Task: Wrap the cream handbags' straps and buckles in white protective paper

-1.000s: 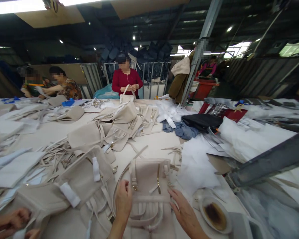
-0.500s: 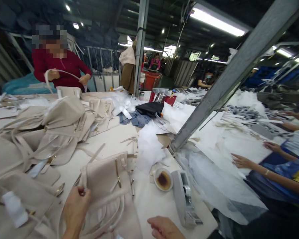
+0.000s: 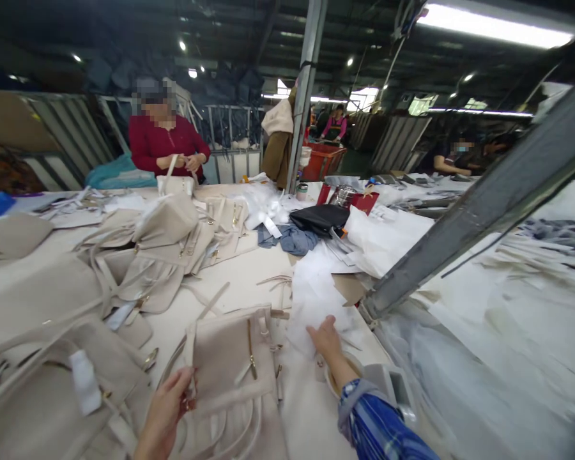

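A beige handbag [image 3: 230,358] with a gold zipper lies at the front of the table. My left hand [image 3: 172,402] pinches its strap at the left side. Above a stack of thin white sheets [image 3: 314,287] my right hand [image 3: 326,340] stretches out with fingers apart; whether the fingertips touch the sheets I cannot tell. Under my right forearm a bowl [image 3: 333,380] is mostly covered. The grey tape dispenser [image 3: 402,390] beside it is partly hidden by my sleeve.
More beige bags [image 3: 158,255] are piled to the left. A slanted metal post [image 3: 460,211] rises on the right, near translucent sheeting [image 3: 450,358]. A black pouch [image 3: 319,219] lies farther back. Across the table a person in red [image 3: 167,144] handles a strap.
My right hand has moved forward from the table's front to the white sheets. My left hand stays at the handbag's strap. The view has turned right to left, shifting everything rightward.
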A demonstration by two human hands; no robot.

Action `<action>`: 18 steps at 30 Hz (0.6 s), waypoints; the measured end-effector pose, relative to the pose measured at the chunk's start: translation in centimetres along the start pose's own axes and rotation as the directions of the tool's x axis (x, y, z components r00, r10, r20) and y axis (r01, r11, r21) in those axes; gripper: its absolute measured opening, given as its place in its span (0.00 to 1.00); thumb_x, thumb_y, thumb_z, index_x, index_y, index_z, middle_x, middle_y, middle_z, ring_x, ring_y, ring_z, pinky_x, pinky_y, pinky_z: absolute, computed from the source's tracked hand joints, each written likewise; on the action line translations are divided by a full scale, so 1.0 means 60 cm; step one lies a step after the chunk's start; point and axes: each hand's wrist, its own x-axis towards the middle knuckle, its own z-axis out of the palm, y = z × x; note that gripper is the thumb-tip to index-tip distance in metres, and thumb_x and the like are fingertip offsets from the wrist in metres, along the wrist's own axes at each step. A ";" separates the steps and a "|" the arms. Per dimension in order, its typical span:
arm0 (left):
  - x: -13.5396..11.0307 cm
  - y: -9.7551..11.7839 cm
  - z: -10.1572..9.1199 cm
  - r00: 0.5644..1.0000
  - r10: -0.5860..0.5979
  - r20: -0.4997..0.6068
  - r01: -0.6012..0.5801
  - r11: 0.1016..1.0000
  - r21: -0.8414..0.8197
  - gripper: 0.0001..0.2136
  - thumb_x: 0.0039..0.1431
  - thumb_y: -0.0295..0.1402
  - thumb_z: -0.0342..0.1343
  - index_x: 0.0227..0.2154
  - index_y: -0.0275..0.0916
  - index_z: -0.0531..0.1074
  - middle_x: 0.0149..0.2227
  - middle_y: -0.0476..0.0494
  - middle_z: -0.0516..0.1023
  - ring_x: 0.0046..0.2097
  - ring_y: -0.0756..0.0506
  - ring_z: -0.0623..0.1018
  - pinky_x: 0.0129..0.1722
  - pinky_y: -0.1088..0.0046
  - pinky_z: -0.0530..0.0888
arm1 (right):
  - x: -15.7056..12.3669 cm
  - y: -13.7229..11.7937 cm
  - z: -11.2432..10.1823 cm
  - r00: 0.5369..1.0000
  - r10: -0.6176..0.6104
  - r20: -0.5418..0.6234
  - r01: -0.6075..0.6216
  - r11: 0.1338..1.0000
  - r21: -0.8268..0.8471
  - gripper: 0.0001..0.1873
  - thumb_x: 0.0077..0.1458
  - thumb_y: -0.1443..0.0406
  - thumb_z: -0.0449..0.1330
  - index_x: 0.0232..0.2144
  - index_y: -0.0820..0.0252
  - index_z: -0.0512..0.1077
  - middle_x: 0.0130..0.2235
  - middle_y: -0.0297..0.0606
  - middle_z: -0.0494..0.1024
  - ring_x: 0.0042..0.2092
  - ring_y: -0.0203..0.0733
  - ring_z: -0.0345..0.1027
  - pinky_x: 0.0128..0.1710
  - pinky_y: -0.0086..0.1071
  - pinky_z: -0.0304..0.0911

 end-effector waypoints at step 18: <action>-0.021 0.011 -0.033 0.996 0.034 0.086 -0.027 0.997 -0.079 0.20 0.35 0.43 0.66 0.29 0.35 0.71 0.27 0.44 0.78 0.25 0.52 0.72 0.25 0.76 0.66 | -0.248 -0.123 0.041 0.499 -0.207 0.841 -0.033 0.966 0.258 0.16 0.43 0.63 0.55 0.36 0.61 0.75 0.33 0.37 0.79 0.32 0.42 0.70 0.31 0.31 0.61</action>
